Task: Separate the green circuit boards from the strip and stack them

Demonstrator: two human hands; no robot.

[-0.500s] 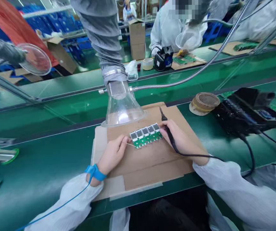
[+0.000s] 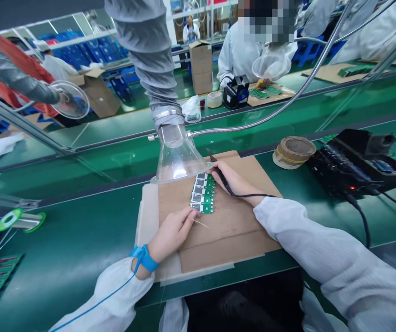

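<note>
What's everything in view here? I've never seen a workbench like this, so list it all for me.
Circuit board strip: 1, green with silver squares, on the cardboard.
Cardboard sheet: 1, brown, on the bench.
Bench: 1, green.
Fume hood: 1, clear, on a grey duct, beyond the strip.
Soldering station: 1, black, at right.
Solder reel: 1, green-rimmed, at left.
Co-worker: 1, white coat, across the bench.
Solder wire: 1, silvery, in the left hand.
Soldering iron: 1, black, in the right hand.
Wrist strap: 1, blue, on the left wrist.
Left hand: 1.
Right hand: 1.
</note>
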